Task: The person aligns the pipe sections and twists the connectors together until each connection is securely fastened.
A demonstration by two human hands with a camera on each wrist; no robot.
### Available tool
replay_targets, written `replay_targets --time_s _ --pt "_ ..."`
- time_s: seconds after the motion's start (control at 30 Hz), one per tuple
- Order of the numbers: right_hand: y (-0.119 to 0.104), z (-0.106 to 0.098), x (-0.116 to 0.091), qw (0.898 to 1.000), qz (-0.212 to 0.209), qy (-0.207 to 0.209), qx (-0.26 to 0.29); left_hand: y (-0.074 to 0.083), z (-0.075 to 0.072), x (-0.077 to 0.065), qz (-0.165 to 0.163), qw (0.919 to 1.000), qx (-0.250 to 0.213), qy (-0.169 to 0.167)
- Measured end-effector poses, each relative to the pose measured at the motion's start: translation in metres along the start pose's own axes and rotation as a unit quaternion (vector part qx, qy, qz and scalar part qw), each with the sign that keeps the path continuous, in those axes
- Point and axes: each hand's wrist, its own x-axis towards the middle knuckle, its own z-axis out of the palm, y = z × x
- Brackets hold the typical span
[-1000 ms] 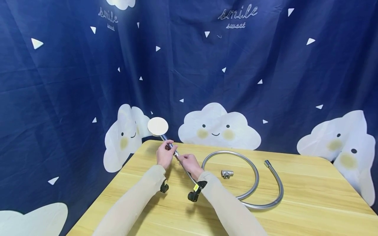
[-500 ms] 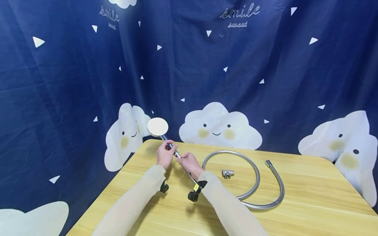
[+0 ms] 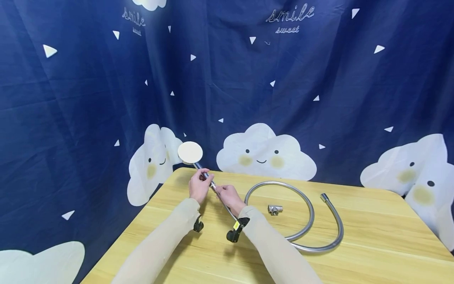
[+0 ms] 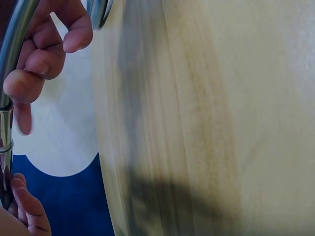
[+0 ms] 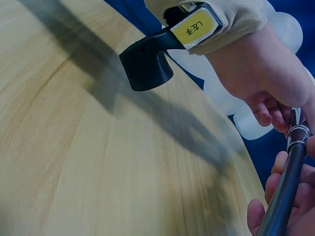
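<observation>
"Where is the shower head [image 3: 190, 152]?"

"It is tilted, in the air over the far left part of the wooden table [image 3: 383, 221]. The left hand [image 3: 198, 187] has its fingers curled around the handle [image 3: 198, 165]."

"And the right hand [image 3: 229, 197]?"

"Its fingers hold the metal hose [image 3: 273, 183], just beside the handle. The hose lies looped, with a tee fitting [image 3: 274, 209] inside its curve."

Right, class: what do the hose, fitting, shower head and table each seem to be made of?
Hose: probably metal or metal-look plastic; grey, with a sheen along its curves.
Fitting: likely metal; silvery, with bright highlights.
Shower head: the disc is perhaps plastic, being evenly pale; its gloss is hard to tell.
Table: wood or wood-look laminate; light yellow, with streaky grain.
</observation>
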Motion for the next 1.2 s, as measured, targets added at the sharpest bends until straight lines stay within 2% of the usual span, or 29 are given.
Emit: replay_targets --time_s 0.27,0.73,1.0,1.2 --pt "0.0032 0.0005 0.0024 1.000 0.016 0.009 0.018 -0.0016 0.0006 0.0002 0.003 1.0000 0.005 0.002" --pt "-0.0004 0.0004 0.0024 1.000 -0.022 0.016 -0.014 0.0023 -0.0006 0.0016 0.004 1.0000 0.001 0.006" --pt "-0.0012 -0.0006 0.0006 1.000 -0.001 0.015 0.015 0.0031 -0.0009 0.0016 0.002 1.0000 0.009 0.003" --pt "0.0018 0.0018 0.0028 0.999 -0.018 0.033 -0.017 0.0012 -0.0005 0.0031 0.002 1.0000 0.002 0.001"
